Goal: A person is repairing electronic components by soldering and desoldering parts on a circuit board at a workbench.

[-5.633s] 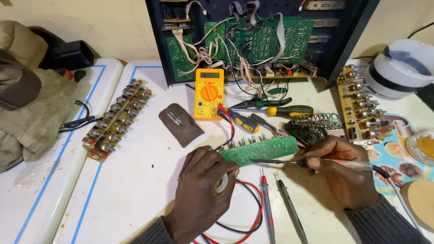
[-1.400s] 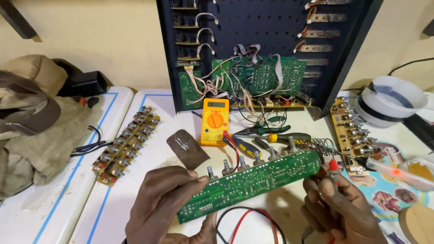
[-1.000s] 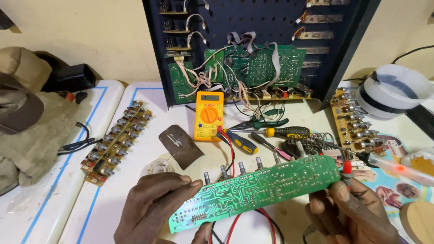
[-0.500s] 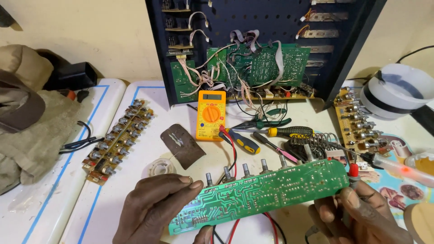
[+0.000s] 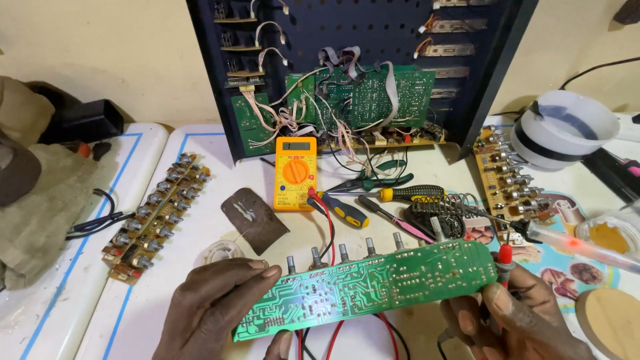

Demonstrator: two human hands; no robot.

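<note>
A long green circuit board [image 5: 373,287] with several knob shafts along its far edge is held tilted above the white table, solder side up. My left hand [image 5: 217,310] grips its left end. My right hand [image 5: 510,320] holds its right end together with a red multimeter probe [image 5: 505,257]. Red and black probe leads run under the board to the yellow multimeter [image 5: 295,173].
Behind stands a dark open chassis [image 5: 360,73] with green boards and wiring. Screwdrivers [image 5: 343,208], pliers [image 5: 373,180], a soldering iron stand [image 5: 440,213], another knob board [image 5: 157,213] at left, a brown metal plate [image 5: 253,217], a white container [image 5: 567,130] and cloth [image 5: 40,213] lie around.
The board was flat on the table under a tool; both hands lifted it, turned it solder side up and lowered it toward me, level across the view.
</note>
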